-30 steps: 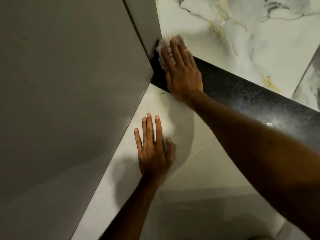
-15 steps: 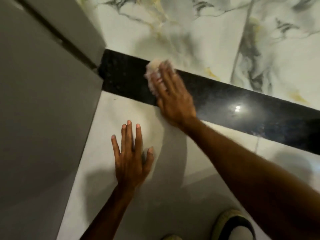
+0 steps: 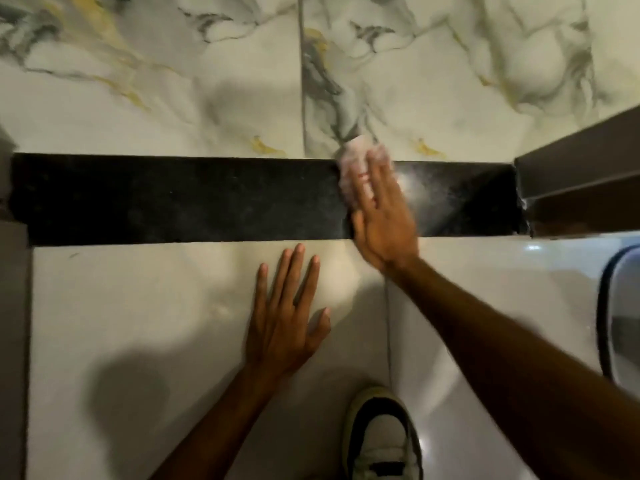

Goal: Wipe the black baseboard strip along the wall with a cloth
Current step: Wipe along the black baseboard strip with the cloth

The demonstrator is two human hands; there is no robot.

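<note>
The black baseboard strip [image 3: 173, 199] runs left to right across the foot of the marbled wall. My right hand [image 3: 384, 216] lies flat against it right of centre, pressing a pale pinkish cloth [image 3: 356, 161] onto the strip; the cloth pokes out above my fingertips at the strip's top edge. My left hand [image 3: 287, 317] rests palm down on the white floor tile below the strip, fingers spread, holding nothing. A bright glare spot shows on the strip just right of my right hand.
A grey panel [image 3: 14, 341] borders the floor on the left. A dark brown ledge or frame [image 3: 575, 171] meets the strip's right end. My shoe [image 3: 381, 438] stands at the bottom centre. A white, dark-rimmed object [image 3: 620, 313] sits at the right edge.
My right hand has slid the cloth along the strip to the right, away from the grey panel corner. The view has swung right with it; my left hand stays flat on the floor.
</note>
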